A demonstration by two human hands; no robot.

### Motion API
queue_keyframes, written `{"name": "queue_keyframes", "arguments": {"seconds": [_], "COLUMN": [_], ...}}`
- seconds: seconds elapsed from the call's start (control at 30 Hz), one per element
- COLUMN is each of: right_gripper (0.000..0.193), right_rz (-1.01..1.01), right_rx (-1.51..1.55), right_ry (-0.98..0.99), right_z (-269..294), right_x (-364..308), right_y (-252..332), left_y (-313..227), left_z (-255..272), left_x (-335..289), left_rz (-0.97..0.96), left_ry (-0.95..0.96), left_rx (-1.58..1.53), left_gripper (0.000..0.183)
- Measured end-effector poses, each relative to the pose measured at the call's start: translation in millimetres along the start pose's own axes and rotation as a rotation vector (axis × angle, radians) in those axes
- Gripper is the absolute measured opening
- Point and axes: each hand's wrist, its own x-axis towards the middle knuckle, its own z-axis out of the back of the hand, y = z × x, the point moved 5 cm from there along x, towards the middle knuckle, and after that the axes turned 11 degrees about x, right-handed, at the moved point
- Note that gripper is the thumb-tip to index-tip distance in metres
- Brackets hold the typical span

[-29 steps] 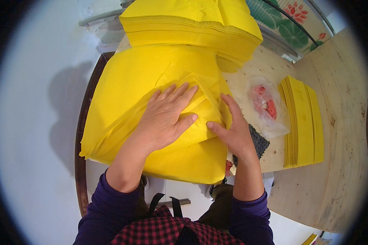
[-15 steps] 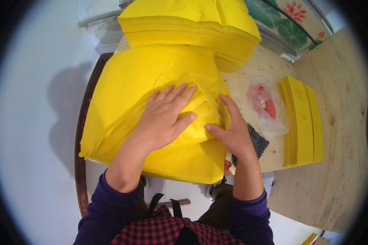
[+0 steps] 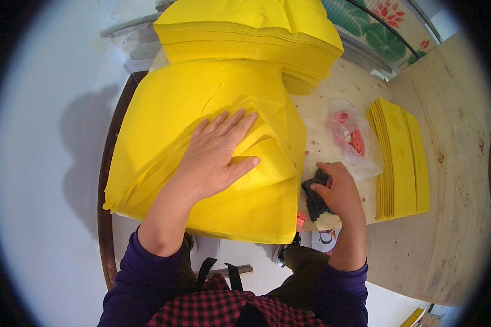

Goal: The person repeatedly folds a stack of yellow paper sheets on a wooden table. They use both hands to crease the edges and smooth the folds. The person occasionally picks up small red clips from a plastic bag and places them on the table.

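Wide yellow felt-like sheets (image 3: 163, 103) lie stacked before me, their near layers folded over into a pointed flap. My left hand (image 3: 215, 155) rests flat on that flap, fingers stretched out and holding nothing. To the right of the stack, my right hand (image 3: 335, 188) pinches a dark grey textured cloth (image 3: 316, 204), which bunches up between thumb and fingers. Part of the cloth is hidden behind the hand.
A thicker yellow stack (image 3: 245, 41) stands at the back. On the wooden board (image 3: 360, 87) at right sit a clear plastic bag (image 3: 352, 139) holding red pieces and a folded yellow bundle (image 3: 401, 161). A wooden panel (image 3: 453, 136) rises beyond them.
My right hand has left the yellow sheets, moved right and down, and taken hold of the dark cloth, crumpling it. My left hand stays flat on the flap.
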Motion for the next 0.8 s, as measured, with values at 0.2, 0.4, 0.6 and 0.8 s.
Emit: {"name": "queue_keyframes", "arguments": {"seconds": [0.2, 0.4, 0.6, 0.8], "right_gripper": [0.020, 0.018, 0.015, 0.009], "right_rz": [0.183, 0.148, 0.214, -0.046], "right_rx": [-0.021, -0.060, 0.133, 0.288], "right_ry": [-0.098, -0.220, -0.265, -0.238], "right_z": [-18.5, -17.4, -18.9, -19.3], "right_x": [-5.2, -1.7, -0.8, 4.5], "right_y": [-21.0, -26.7, -34.0, -59.6], "left_y": [1.7, 2.0, 2.4, 1.8], "left_z": [-1.2, -0.9, -1.2, -1.1], "left_x": [0.8, 0.4, -0.7, -1.3], "left_rz": [-0.003, -0.008, -0.007, -0.003], "left_ry": [-0.006, -0.003, -0.004, -0.003], "left_rx": [-0.021, -0.036, -0.041, -0.032], "left_gripper": [0.075, 0.075, 0.074, 0.076]}}
